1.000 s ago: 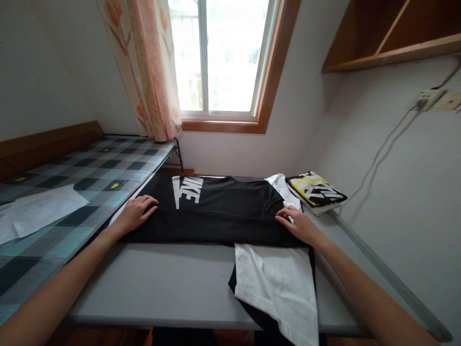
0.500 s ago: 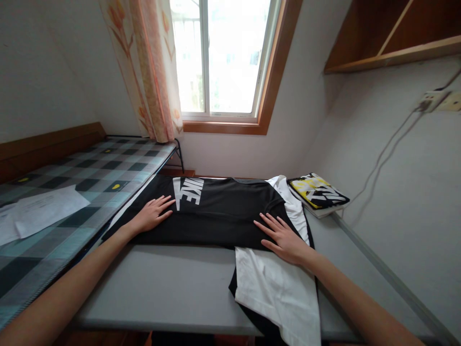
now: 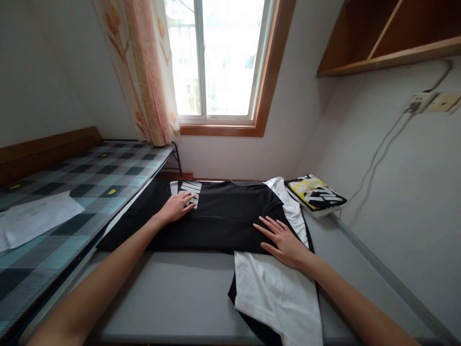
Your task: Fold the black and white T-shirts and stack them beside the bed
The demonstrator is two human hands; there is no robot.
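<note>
A black shirt (image 3: 223, 216) with white sleeves lies across the grey table (image 3: 173, 293). One white sleeve (image 3: 275, 293) hangs toward the near edge; white fabric also shows at the shirt's far right. My left hand (image 3: 176, 207) rests flat on the shirt, partly over its white printed lettering, fingers spread. On the right part of the shirt, near the shoulder, lies my right hand (image 3: 283, 241), palm down with its fingers apart. Neither hand grips the cloth.
A folded black, white and yellow garment (image 3: 317, 193) sits at the table's back right. Left of the table is a bed with a checked cover (image 3: 108, 180) and papers (image 3: 43, 216) on it. Behind are a curtain (image 3: 144, 77) and window; a wooden shelf (image 3: 389, 55) hangs upper right.
My left hand has slid right along the shirt, onto the lettering. My right hand has stayed in nearly the same place. The view has shifted slightly.
</note>
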